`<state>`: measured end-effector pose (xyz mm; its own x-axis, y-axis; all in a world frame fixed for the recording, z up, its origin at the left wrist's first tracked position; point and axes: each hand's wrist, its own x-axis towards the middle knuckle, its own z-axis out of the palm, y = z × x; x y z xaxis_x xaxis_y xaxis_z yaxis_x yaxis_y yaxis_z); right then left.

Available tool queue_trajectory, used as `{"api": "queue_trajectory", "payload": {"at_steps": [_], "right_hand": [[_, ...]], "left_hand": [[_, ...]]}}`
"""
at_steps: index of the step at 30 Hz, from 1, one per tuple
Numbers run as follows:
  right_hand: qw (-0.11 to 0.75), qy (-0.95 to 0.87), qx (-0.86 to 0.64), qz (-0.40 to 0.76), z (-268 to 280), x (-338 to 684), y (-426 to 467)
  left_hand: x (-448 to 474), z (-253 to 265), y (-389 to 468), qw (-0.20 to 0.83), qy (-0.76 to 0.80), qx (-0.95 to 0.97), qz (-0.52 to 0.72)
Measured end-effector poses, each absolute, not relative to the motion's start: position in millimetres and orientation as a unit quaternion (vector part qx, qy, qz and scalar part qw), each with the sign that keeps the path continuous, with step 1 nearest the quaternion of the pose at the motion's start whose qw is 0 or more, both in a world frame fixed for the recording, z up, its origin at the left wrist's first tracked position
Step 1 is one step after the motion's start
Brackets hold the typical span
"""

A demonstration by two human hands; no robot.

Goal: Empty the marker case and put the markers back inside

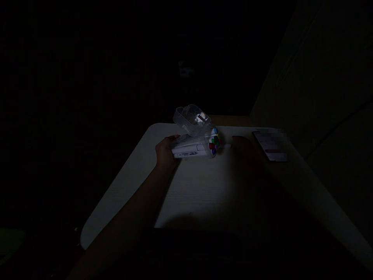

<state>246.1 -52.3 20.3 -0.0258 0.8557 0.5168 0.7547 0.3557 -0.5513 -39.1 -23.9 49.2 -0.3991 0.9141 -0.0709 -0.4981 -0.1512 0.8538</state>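
A clear plastic case (189, 142) of white markers lies tilted on its side, with its transparent lid (190, 118) swung open above. My left hand (166, 151) is wrapped around the closed end of the case. Several coloured marker ends (215, 140), among them blue, green, red and purple, face right at the case's mouth. Deep in shadow to the right, my right hand (244, 149) pinches a thin white marker (226, 146), whose far end points toward the case mouth. Darkness hides most of that hand's fingers.
The pale table (192, 186) has rounded corners. A phone (269, 146) with a lit screen rests at its right side, beyond my right hand. A wall (320, 97) stands to the right. Most of the surroundings are too dark to make out.
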Motion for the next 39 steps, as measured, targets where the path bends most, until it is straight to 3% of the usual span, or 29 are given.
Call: {"api": "queue_trajectory", "payload": {"at_steps": [7, 16, 39], "right_hand": [[0.247, -0.782, -0.569, 0.055, 4, 244, -49], [0.255, -0.760, -0.596, 0.046, 22, 237, -60], [0.171, -0.729, -0.659, 0.068, 43, 227, -69]], "left_hand": [[-36, 54, -27, 0.503, 0.432, 0.230, 0.712], [-36, 55, -25, 0.509, 0.433, 0.213, 0.712], [-37, 52, -24, 0.507, 0.426, 0.219, 0.717]]}}
